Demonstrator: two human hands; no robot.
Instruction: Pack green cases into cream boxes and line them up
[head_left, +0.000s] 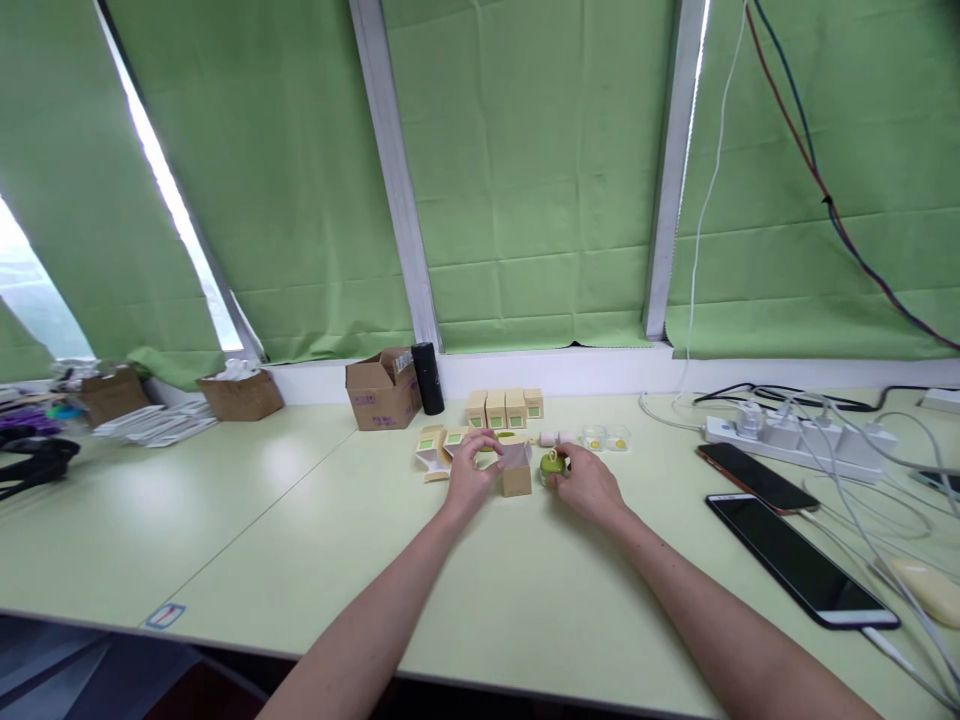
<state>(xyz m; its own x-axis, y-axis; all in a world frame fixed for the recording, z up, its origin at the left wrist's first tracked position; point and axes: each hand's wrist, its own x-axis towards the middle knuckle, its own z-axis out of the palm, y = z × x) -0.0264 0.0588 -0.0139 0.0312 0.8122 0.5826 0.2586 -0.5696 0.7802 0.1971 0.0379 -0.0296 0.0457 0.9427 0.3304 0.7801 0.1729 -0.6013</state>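
With the left hand's (472,478) fingers a bit apart at the edge of the small brown box (517,481) on the counter (480,600) and the right hand (589,487) holding the green-topped jar (552,464) just beside it, keeping both upright and steady seems best.

Single head-worn view, facing forward and down, from beside the table (315,540), toward green blinds (532,180)

the nearest box (517,481) is brown, the lid (552,464) olive green, the blinds (525,180) green.
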